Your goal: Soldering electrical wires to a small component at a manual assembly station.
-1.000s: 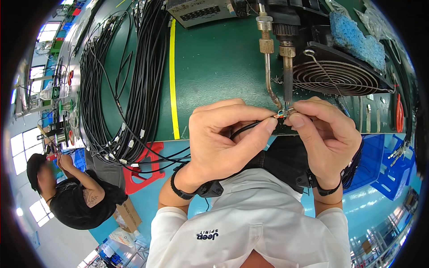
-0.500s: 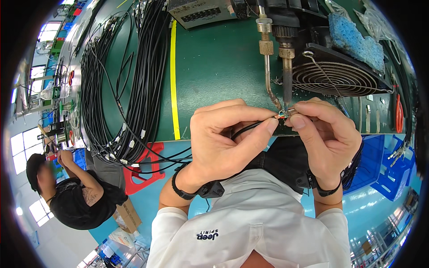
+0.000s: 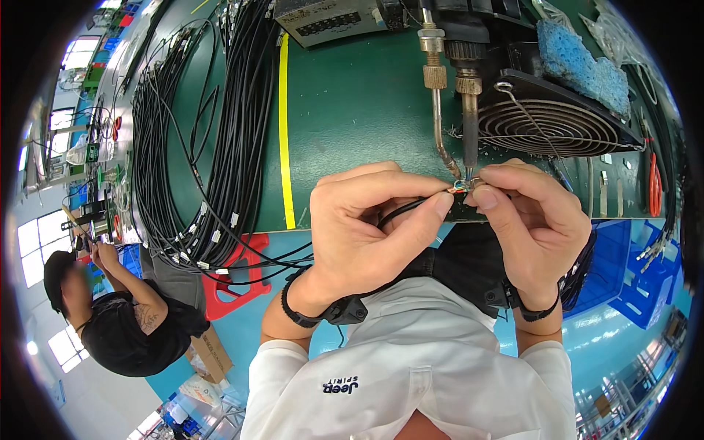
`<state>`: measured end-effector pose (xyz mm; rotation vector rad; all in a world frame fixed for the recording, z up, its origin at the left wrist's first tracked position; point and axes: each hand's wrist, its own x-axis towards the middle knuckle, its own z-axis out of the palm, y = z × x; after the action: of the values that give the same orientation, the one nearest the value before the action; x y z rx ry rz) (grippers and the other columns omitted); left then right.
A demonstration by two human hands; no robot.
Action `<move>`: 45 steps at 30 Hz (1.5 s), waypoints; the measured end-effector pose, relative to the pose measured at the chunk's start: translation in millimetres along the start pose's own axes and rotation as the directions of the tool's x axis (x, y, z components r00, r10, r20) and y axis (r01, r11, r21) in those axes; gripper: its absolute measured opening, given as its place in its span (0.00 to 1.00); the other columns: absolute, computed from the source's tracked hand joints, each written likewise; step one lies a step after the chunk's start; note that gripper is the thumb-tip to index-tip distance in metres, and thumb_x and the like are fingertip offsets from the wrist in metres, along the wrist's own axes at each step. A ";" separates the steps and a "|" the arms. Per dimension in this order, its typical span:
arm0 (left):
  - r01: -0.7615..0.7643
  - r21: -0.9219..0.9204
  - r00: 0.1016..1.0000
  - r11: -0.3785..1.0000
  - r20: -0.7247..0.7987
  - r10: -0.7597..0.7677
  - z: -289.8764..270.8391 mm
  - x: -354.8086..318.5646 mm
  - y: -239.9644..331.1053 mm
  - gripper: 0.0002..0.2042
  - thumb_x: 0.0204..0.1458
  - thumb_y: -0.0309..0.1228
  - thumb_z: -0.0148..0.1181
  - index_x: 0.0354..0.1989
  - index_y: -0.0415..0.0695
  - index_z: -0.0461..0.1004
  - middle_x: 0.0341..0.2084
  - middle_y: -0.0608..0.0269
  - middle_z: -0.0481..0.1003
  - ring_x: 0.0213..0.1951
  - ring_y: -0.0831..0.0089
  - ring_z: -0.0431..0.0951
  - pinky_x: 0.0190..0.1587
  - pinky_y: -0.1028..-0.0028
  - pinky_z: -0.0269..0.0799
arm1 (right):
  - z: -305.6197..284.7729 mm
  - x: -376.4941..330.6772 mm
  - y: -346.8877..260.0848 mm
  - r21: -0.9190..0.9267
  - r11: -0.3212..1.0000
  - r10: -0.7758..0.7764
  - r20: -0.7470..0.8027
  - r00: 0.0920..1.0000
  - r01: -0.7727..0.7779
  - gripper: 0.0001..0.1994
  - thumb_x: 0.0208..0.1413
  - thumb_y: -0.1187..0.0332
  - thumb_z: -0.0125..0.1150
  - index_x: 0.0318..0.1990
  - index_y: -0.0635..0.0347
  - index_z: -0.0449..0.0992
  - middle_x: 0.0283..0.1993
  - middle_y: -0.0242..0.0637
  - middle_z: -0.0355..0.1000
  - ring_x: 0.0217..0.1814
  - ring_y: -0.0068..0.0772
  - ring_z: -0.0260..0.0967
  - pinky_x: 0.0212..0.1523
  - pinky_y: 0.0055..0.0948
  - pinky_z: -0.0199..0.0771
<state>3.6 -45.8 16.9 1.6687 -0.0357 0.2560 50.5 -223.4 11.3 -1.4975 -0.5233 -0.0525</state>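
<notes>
The black cable (image 3: 402, 212) is pinched between thumb and forefinger of the left hand (image 3: 370, 224), its bared coloured wires (image 3: 459, 188) exposed just past those fingertips, on their right. A small metal connector (image 3: 474, 184) is gripped, partly hidden, by thumb and forefinger of the right hand (image 3: 541, 224). The wires are held between the two sets of fingertips, near both; their long axis is laid roughly left to right, towards the connector. Directly beyond, on the far side, the soldering iron (image 3: 470, 136) is pointed down at this meeting spot, with a bent metal tube (image 3: 438, 121) angled in from its left; whether anything is touched by the tip cannot be told. Farther out, a round fan grille (image 3: 550, 128) is placed to the right, and a cable bundle (image 3: 238, 125) is spread over the green table (image 3: 352, 132) at left.
</notes>
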 end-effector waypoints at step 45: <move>-0.093 0.082 0.981 0.992 0.178 0.077 -7.2 -2.7 -0.6 0.08 0.41 0.17 0.66 0.32 0.34 0.82 0.15 0.66 0.71 0.17 0.83 0.63 0.19 0.80 0.51 | -10.2 -12.1 -9.2 0.000 0.994 0.109 0.077 0.991 -0.109 0.12 0.46 0.87 0.65 0.40 0.71 0.78 0.39 0.45 0.76 0.36 0.31 0.75 0.37 0.24 0.76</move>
<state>0.0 -38.9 16.5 1.7782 -0.2307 0.1765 39.6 -237.4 15.7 -1.5259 -0.5022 0.0922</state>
